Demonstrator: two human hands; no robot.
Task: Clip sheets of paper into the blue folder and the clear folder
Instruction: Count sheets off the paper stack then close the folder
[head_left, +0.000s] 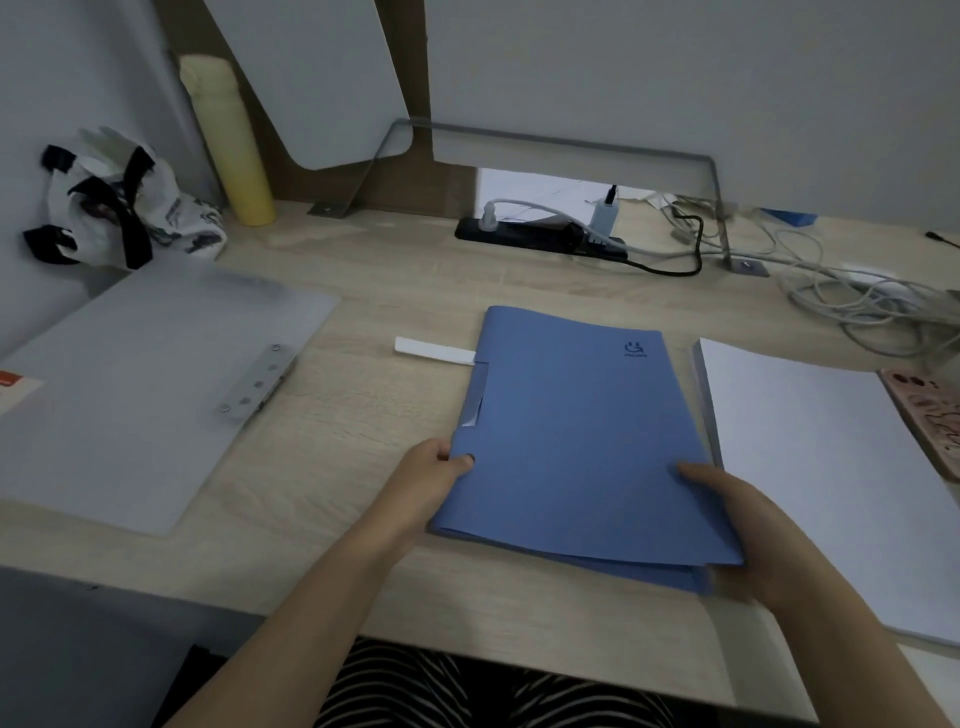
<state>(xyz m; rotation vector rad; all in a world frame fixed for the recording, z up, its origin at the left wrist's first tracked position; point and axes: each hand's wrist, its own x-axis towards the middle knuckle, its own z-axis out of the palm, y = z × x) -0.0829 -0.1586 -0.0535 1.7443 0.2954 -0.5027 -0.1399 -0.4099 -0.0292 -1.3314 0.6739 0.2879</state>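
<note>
Left hand (435, 467) and right hand (730, 512) pinch edges of closed blue folder (571, 415). Clear folder (145, 384) left of grip, seemingly unfilled. Paper stack (831, 467) waits right.

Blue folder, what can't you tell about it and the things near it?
Head view:
- Inside the blue folder: its closed cover hides whether sheets are clipped in.
- Fingers of the right hand: under the folder's corner.
- Print under the logo: too small and blurred to read.
- The pink patterned thing: cut off by the right edge.
- The orange label: cut off by the left edge.
</note>
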